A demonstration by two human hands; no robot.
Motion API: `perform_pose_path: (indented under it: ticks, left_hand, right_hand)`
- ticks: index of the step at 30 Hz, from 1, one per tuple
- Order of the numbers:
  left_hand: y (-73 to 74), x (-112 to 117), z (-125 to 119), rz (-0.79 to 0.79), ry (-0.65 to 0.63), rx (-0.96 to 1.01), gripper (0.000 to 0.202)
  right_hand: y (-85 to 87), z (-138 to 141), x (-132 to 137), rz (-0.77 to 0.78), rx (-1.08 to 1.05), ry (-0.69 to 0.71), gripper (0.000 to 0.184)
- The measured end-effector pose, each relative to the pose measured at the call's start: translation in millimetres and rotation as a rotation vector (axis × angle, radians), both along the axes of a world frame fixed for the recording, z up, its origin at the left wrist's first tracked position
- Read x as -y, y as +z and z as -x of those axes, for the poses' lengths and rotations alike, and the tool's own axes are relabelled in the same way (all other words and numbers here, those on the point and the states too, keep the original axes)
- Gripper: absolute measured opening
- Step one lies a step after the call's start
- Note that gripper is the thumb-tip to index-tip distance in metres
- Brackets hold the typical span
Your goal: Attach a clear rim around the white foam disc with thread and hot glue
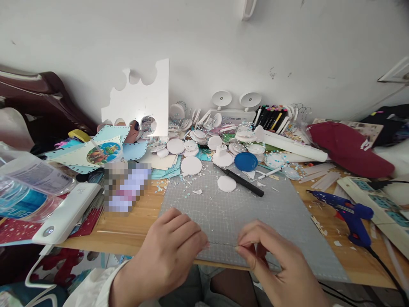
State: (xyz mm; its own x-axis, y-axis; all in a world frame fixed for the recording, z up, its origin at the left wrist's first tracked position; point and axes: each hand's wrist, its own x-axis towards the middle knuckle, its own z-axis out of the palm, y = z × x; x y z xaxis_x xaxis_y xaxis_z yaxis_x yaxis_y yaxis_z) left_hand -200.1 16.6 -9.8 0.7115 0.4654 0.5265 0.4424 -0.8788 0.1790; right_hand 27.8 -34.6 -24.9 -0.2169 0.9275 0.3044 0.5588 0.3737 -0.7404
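A thin dark strand [223, 244], thread or fine wire, stretches between my two hands low over the front of the grey cutting mat [262, 221]. My left hand [171, 251] is closed, its fingertips turned down around the strand's left end. Thumb and forefinger of my right hand [275, 260] pinch the other end. Beyond my hands lie a white disc [226, 183], a black pen-shaped tool [244, 182] and a blue round lid [246, 161]. White scraps are scattered about them.
A blue glue gun [347, 211] rests at right beside a power strip [380, 204]. Piled white discs [198, 136] fill the back. A plastic bottle [35, 187] and white power bank [67, 213] stand left. A cut-out white board [140, 98] leans near the wall.
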Motion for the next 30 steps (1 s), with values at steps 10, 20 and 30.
perform_pose_path:
  ticks: [10,20,30]
  left_hand:
    - [4.0,-7,11,0.545,0.108,0.003,0.019]
    - [1.9,-7,9,0.164,0.113,-0.072,0.02]
    - [3.4,-10,6,0.198,0.105,-0.043,0.019]
  right_hand:
    - [1.7,-4,-2,-0.504,0.374,0.226,0.029]
    - [0.9,-3,-14,0.362,-0.038,0.15,0.011]
    - [-4.3,2,-15,0.153,0.15,0.088,0.012]
